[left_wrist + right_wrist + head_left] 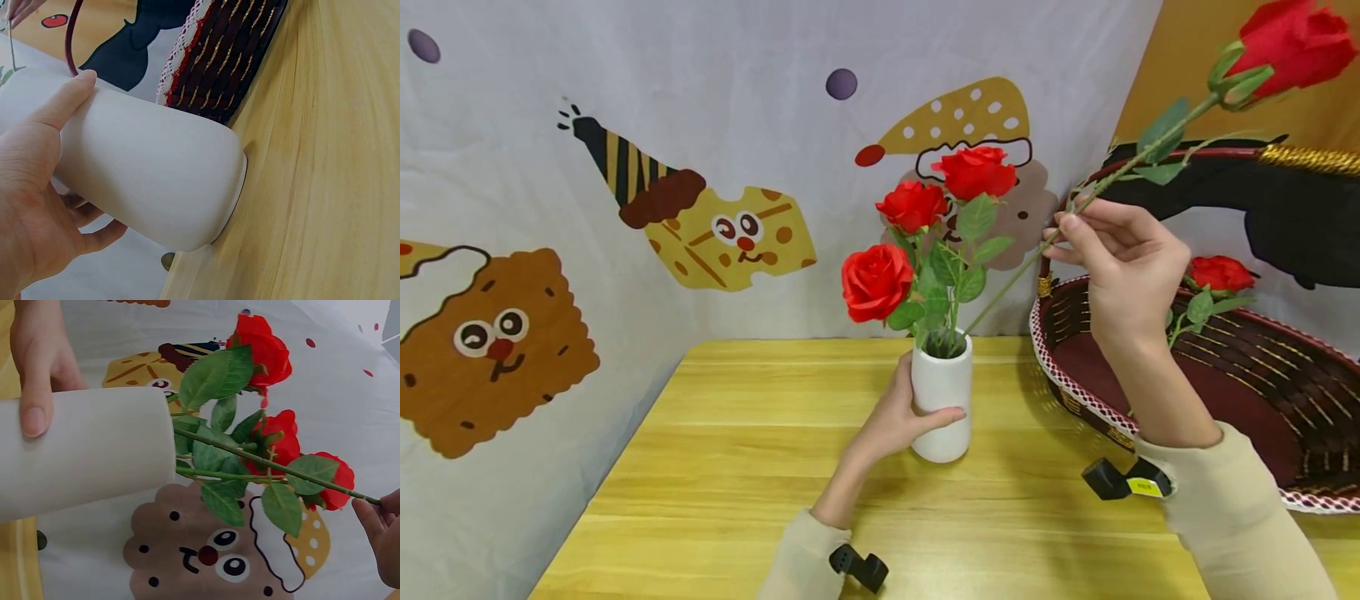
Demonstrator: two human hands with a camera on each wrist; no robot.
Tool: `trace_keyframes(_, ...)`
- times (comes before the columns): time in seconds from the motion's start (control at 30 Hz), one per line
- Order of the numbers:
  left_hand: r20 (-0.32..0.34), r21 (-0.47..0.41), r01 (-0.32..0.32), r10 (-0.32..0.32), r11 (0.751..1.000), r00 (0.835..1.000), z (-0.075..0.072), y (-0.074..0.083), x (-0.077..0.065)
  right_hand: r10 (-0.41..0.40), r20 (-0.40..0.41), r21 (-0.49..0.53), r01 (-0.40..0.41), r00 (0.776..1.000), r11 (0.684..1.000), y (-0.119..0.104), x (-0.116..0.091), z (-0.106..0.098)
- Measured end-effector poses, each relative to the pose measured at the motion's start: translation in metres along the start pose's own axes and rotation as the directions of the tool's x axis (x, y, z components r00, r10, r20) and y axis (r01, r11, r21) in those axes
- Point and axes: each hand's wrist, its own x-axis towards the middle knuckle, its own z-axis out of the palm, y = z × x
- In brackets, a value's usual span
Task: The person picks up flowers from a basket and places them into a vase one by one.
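Observation:
A white vase [942, 408] stands upright on the table, with my left hand [898, 417] wrapped round its side, thumb across the front. Three red roses [877, 282] with green leaves stand in it. My right hand [1131, 267] pinches the stem of another red rose [1292, 54] between thumb and fingertips. That stem slants down to the left, and its lower end is inside the vase's mouth, as the right wrist view also shows along the stem [281, 467]. In the left wrist view the vase [150, 162] fills the hand's grip.
To the right sits a dark woven basket [1187, 375] with a white lace rim and a tall handle. One more red rose [1221, 272] lies in it. Behind the wooden table [760, 467] hangs a pale cloth [760, 100] printed with cartoon figures.

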Motion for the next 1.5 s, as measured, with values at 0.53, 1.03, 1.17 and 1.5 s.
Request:
trace_keyframes(0.53,0.007,-0.011,0.001,-0.001,1.000,1.000,0.000,0.001,0.000,0.102,0.031,-0.042,-0.100,0.994,0.994,0.020,-0.020,0.002)
trace_keyframes(1.03,0.001,-0.008,0.009,-0.009,1.000,1.000,0.000,0.001,0.000,0.160,0.068,-0.154,-0.149,0.985,0.977,0.039,-0.040,0.001)
trace_keyframes(1.17,0.004,-0.008,0.010,-0.010,1.000,1.000,0.001,0.001,0.000,0.174,0.079,-0.172,-0.158,0.982,0.972,0.042,-0.044,0.001)
trace_keyframes(1.5,-0.004,-0.007,0.010,-0.010,1.000,1.000,0.000,0.000,0.000,0.203,0.140,-0.242,-0.165,0.969,0.956,0.053,-0.057,-0.003)
